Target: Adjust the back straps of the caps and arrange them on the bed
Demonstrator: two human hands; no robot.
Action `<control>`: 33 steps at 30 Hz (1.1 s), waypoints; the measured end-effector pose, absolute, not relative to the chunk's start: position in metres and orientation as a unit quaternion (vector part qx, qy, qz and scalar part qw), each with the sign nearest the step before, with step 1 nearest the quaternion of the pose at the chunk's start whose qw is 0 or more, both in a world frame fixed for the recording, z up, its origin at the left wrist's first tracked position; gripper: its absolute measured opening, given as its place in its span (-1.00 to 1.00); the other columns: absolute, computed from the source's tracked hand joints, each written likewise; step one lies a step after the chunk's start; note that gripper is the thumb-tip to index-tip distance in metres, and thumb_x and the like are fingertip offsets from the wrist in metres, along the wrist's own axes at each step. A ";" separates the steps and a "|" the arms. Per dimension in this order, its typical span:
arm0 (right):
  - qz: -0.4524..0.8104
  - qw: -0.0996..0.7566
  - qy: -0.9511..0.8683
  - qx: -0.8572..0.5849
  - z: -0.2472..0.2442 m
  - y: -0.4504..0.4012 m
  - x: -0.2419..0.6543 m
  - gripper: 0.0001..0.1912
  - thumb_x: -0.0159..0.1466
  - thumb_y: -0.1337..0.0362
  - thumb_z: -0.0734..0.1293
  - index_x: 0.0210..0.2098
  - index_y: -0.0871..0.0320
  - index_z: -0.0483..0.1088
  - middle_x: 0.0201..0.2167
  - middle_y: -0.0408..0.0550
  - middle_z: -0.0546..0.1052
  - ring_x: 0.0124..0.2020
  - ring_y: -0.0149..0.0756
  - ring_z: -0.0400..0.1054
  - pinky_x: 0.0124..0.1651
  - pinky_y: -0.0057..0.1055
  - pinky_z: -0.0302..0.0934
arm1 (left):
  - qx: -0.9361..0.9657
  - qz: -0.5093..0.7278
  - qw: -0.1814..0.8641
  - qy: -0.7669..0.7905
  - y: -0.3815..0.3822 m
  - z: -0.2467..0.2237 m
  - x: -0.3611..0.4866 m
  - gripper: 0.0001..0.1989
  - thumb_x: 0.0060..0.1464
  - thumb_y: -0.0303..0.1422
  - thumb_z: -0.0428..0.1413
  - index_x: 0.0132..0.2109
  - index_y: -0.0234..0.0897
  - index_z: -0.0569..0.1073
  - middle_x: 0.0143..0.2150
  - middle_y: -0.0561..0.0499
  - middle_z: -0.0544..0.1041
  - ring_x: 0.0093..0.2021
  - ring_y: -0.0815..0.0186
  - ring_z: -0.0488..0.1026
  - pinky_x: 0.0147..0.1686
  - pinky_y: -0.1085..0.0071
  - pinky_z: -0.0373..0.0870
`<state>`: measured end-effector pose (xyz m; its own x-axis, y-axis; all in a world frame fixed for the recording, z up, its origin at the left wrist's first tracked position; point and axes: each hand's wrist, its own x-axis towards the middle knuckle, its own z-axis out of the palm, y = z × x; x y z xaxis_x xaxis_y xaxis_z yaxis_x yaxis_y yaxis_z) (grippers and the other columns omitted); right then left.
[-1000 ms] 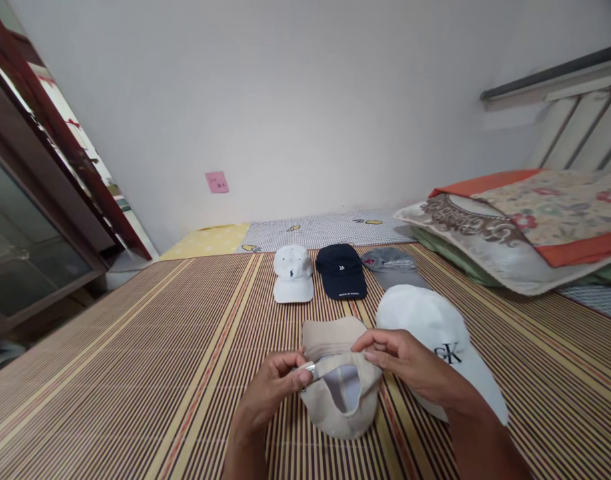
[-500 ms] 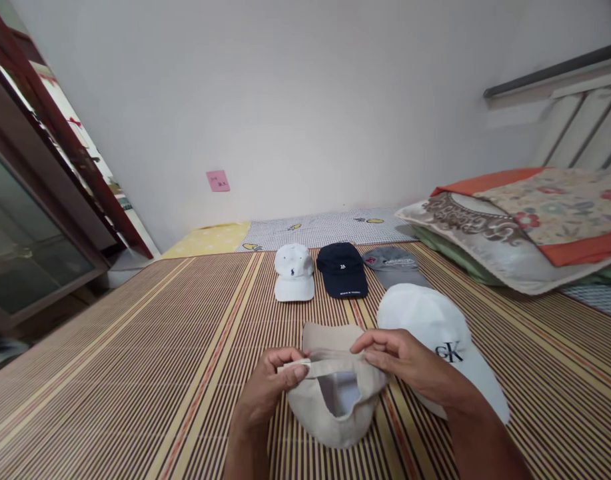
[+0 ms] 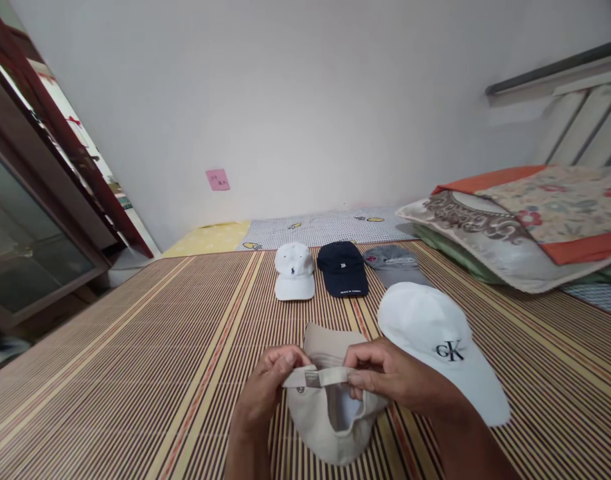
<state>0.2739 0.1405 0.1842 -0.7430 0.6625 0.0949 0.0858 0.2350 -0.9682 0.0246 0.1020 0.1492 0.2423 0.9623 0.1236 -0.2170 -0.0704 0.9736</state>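
Note:
A beige baseball cap [image 3: 330, 440] lies upside down on the striped mat, its brim pointing away from me and its back opening facing me. My left hand [image 3: 270, 383] pinches the left end of the cap's back strap [image 3: 332, 376], close to a small metal buckle [image 3: 312, 379]. On the strap's other side, my right hand [image 3: 390, 377] grips it between thumb and fingers. The strap stretches between both hands across the opening. Just right of my right hand rests a white cap [image 3: 425, 320] with dark CK lettering, partly covered by my forearm.
Farther back stand a white cap [image 3: 294, 270], a navy cap [image 3: 342, 270] and a grey cap [image 3: 395, 263]. Pillows [image 3: 475, 220] under an orange-edged floral cloth lie at the right. A pink note [image 3: 218, 179] is on the wall. The striped mat [image 3: 135, 373] covers the bed.
My right hand has moved left and closed on the strap. The strap's buckle now shows, and the beige cap has tilted slightly.

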 end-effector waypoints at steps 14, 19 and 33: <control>0.569 0.287 -0.714 -0.288 0.172 0.150 0.284 -0.50 0.37 -0.16 0.31 -0.39 0.17 0.46 -0.41 -0.04 0.56 -0.40 -0.30 0.40 -0.31 -0.38 0.21 | 0.537 0.486 0.603 0.336 0.103 0.153 0.022 -0.66 0.11 -0.08 0.31 -0.23 -0.25 0.46 -0.35 0.05 0.47 -0.35 0.33 0.31 -0.23 0.40 0.21; 0.570 0.297 -0.712 -0.283 0.175 0.149 0.282 -0.51 0.37 -0.14 0.32 -0.39 0.17 0.46 -0.40 -0.02 0.58 -0.38 -0.28 0.43 -0.30 -0.38 0.25 | 0.580 0.428 0.582 0.376 0.103 0.153 0.019 -0.62 0.16 -0.01 0.24 -0.28 -0.29 0.57 -0.43 0.06 0.39 -0.41 0.36 0.22 -0.36 0.42 0.10; 0.654 0.224 -0.690 -0.214 0.187 0.139 0.279 -0.53 0.21 -0.14 0.48 -0.18 0.16 0.59 -0.31 -0.06 0.64 -0.37 -0.33 0.42 -0.34 -0.46 0.20 | 0.502 0.501 0.624 0.328 0.089 0.157 0.009 -0.58 0.04 -0.03 0.32 -0.46 -0.32 0.49 -0.57 0.09 0.31 -0.55 0.43 0.14 -0.51 0.48 0.05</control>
<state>0.2790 0.1389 0.1872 -0.8077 0.5888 0.0297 0.0017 0.0526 -0.9986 0.0094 0.0889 0.1575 0.2818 0.9548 0.0941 -0.2962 -0.0067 0.9551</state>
